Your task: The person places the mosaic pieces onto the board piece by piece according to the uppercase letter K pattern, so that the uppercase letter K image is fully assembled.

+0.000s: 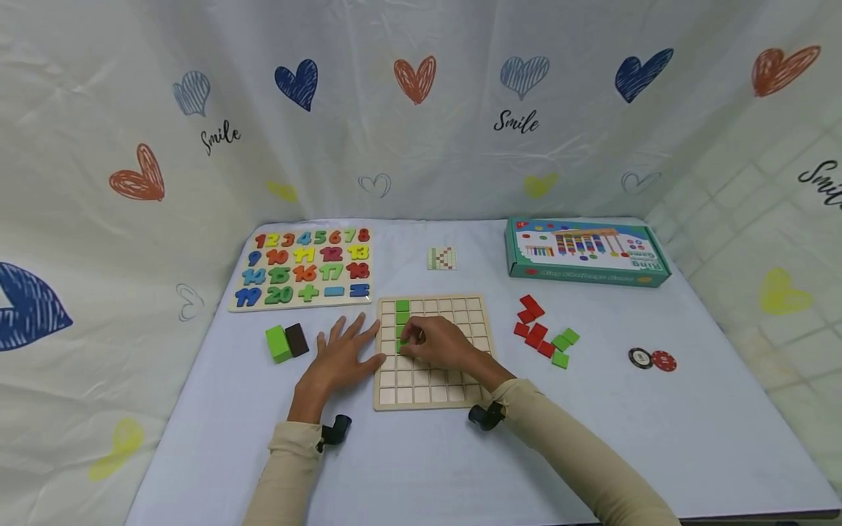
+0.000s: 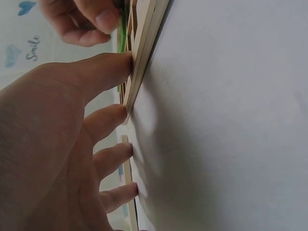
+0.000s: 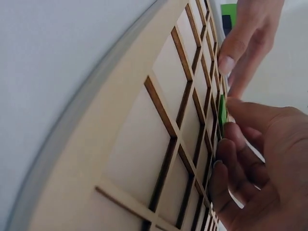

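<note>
A wooden grid board (image 1: 430, 395) lies in front of me, with a column of green square tiles (image 1: 403, 318) in its second column from the left. My right hand (image 1: 439, 342) reaches over the board and pinches a green tile (image 3: 222, 111) between thumb and fingertips, low at the grid. My left hand (image 1: 340, 363) rests flat beside the board, fingers spread. Its thumb (image 2: 103, 70) and index fingertip touch the board's left edge in the left wrist view. The right hand partly covers the middle squares.
Loose red tiles (image 1: 536, 334) and green tiles (image 1: 560, 359) lie right of the board, with two round chips (image 1: 664, 361) farther right. Green and dark blocks (image 1: 278, 345) sit at left. Behind stand a number puzzle (image 1: 305, 254), a small pattern card (image 1: 442, 258) and a game box (image 1: 588, 252).
</note>
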Demonstrator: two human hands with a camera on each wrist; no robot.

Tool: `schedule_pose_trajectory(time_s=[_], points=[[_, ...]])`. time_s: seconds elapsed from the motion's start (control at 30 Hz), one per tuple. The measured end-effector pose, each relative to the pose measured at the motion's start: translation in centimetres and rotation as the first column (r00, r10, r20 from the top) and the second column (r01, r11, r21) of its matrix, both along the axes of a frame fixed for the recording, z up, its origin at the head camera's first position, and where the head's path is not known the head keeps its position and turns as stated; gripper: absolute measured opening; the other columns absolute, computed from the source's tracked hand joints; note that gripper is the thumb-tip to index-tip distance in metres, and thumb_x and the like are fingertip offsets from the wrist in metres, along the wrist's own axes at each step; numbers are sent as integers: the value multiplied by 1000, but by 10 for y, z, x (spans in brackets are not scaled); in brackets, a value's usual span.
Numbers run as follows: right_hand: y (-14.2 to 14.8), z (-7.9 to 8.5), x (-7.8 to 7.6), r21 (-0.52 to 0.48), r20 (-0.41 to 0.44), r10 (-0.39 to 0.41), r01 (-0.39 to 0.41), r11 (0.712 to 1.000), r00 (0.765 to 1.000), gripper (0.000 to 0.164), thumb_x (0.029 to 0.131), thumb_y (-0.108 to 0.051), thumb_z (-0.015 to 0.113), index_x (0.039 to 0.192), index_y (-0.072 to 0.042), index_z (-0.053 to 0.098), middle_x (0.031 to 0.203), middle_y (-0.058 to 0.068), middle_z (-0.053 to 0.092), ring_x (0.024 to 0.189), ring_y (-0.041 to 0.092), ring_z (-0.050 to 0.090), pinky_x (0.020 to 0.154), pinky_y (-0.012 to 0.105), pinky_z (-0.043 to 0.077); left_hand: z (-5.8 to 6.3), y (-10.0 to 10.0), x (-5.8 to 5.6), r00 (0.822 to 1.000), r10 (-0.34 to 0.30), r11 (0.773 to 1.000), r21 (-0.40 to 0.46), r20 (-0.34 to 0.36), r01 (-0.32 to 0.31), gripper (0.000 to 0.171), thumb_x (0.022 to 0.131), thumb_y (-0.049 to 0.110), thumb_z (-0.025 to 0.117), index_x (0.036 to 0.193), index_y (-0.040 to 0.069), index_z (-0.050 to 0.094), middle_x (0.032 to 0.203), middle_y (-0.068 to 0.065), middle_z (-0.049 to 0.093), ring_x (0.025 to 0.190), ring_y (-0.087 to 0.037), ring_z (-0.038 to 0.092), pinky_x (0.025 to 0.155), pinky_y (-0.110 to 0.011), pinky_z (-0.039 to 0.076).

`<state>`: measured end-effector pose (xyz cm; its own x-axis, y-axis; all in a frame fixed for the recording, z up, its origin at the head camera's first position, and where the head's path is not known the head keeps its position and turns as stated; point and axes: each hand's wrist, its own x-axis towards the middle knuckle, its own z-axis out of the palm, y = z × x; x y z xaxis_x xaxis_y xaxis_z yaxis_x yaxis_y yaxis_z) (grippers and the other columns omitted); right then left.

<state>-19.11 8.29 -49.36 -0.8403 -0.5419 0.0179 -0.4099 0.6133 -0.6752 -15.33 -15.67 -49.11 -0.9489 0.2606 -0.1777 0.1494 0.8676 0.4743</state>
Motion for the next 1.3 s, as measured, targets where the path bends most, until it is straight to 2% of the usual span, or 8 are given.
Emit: schedule_pose_trajectory(time_s=[0.23,0.5,0.63,0.77,0.87,1.0,1.17,1.3], points=[[18,10,-2,-76,-20,-49,47,996,999,9,97,-23,81,99,-17,74,84,-7,67,75,9,60,69,26,51,-1,2,1,1000,10,1000,0,4,-10,74,101,45,70,166,24,39,177,-10,23,163,-45,6,122,-79,3],[74,21,-10,-95,-13,-150,148,984,989,6,99,-17,77,102,-12,75,91,-1,70,84,17,61,73,30,52,-5,-1,2,1000,20,1000,-4,24,-20,74,103,44,67,167,24,36,178,-10,20,164,-45,3,122,-79,1],[105,26,-14,-21,7,-168,168,985,986,11,100,-18,75,107,-10,75,96,2,71,87,18,62,71,30,52,-7,-4,5,998,35,999,-9,47,-34,74,103,42,67,167,24,35,178,-10,20,163,-46,3,122,-79,0],[144,42,-19,106,41,-183,178,978,982,19,100,-20,74,113,-7,73,103,6,72,92,22,64,74,32,54,-10,-4,5,998,32,999,0,48,-32,74,103,42,66,168,25,34,178,-10,19,163,-46,2,121,-79,-1],[179,56,-21,216,91,-221,198,956,971,29,100,-22,75,121,-3,70,112,11,71,99,26,64,79,36,58,-11,-2,4,998,32,999,4,46,-32,74,104,43,65,168,25,33,178,-9,18,164,-45,1,122,-79,-1],[224,68,-17,379,163,-281,203,903,946,44,98,-28,77,127,2,64,121,20,68,109,36,63,87,50,59,-11,0,3,999,28,1000,5,42,-28,74,104,43,65,168,25,33,178,-10,17,164,-45,0,122,-79,-2],[259,61,-12,462,228,-347,213,861,910,50,95,-33,80,124,4,62,117,22,67,107,38,60,88,52,57,-9,-1,2,999,25,1000,7,43,-25,75,104,44,64,169,25,31,179,-9,15,164,-44,-3,122,-77,-5],[268,49,-13,429,261,-370,237,872,892,41,97,-31,79,118,2,64,111,16,66,103,33,58,85,43,55,-7,0,1,999,19,1000,12,42,-19,75,104,45,63,169,25,31,179,-9,15,164,-44,-3,122,-78,-5]])
